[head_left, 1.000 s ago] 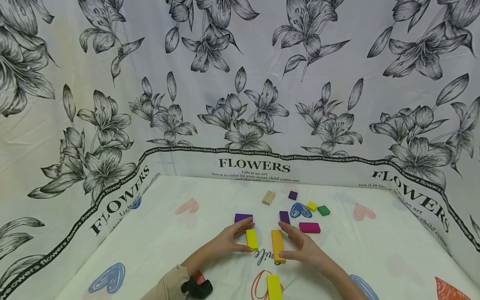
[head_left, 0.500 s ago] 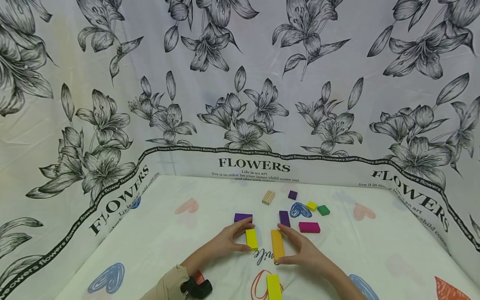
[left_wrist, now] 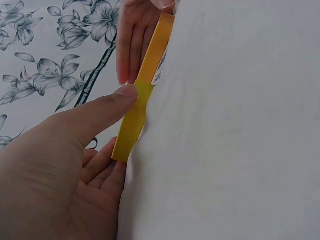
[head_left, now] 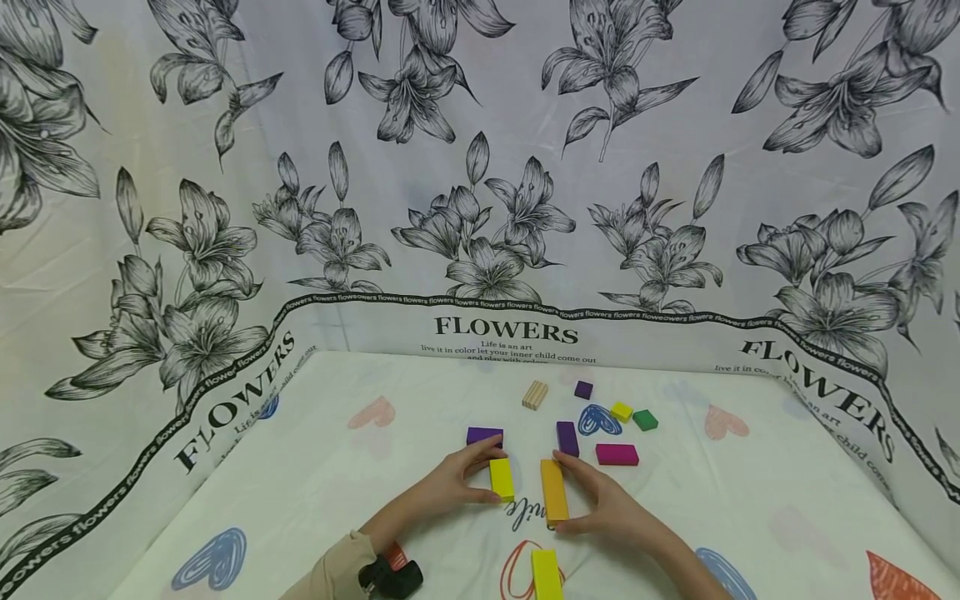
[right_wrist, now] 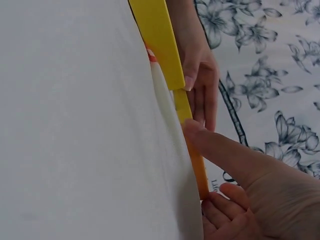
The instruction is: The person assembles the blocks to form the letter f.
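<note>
In the head view my left hand (head_left: 447, 485) holds a short yellow block (head_left: 502, 481) by its two ends, thumb at the near end and fingers at the far one. The left wrist view shows the thumb over one end of that yellow block (left_wrist: 131, 131). To its right, my right hand (head_left: 609, 502) spans a longer orange block (head_left: 554, 492) lengthwise, index finger at the far end, thumb at the near corner. The orange block (right_wrist: 197, 167) lies between thumb and fingers in the right wrist view. A gap separates the two blocks.
Another yellow block (head_left: 547, 573) lies nearest the body. Beyond the hands are two purple blocks (head_left: 567, 438), a magenta block (head_left: 617, 454), a green block (head_left: 645, 419), a small yellow block (head_left: 621, 412), a small dark purple block (head_left: 583, 389) and a wooden ridged piece (head_left: 535, 395).
My right thumb has shifted from the orange block's right side down to its near end. The left hand and the yellow block keep their place.
</note>
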`<state>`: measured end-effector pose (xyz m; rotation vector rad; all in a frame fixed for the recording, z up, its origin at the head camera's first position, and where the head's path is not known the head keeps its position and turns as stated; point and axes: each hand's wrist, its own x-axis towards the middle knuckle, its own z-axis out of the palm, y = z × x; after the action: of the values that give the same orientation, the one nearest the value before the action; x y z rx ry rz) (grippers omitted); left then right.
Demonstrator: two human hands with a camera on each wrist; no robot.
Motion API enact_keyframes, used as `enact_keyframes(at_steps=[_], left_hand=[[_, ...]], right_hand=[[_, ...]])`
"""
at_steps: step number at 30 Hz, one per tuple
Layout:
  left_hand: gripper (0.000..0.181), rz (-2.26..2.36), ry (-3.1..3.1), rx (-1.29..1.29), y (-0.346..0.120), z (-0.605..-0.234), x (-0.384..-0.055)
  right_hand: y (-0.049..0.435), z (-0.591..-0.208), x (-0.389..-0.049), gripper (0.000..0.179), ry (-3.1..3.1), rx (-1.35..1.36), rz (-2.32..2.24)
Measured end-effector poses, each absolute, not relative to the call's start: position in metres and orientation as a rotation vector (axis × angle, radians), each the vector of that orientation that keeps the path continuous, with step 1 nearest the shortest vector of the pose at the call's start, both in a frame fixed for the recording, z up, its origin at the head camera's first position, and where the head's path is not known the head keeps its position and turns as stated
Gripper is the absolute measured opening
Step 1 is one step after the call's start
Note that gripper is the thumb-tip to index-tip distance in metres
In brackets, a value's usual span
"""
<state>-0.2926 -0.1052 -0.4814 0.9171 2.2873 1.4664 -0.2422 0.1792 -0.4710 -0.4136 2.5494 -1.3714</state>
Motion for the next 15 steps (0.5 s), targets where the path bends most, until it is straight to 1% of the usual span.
enact_keyframes(at_steps=[15], left_hand=[[0.088, 1.453, 2.307, 0.898, -0.1053, -0.4819, -0.2929]], right_hand=[[0.1784, -0.4704, -0.2438, 0.094, 2.538, -0.396, -1.423]])
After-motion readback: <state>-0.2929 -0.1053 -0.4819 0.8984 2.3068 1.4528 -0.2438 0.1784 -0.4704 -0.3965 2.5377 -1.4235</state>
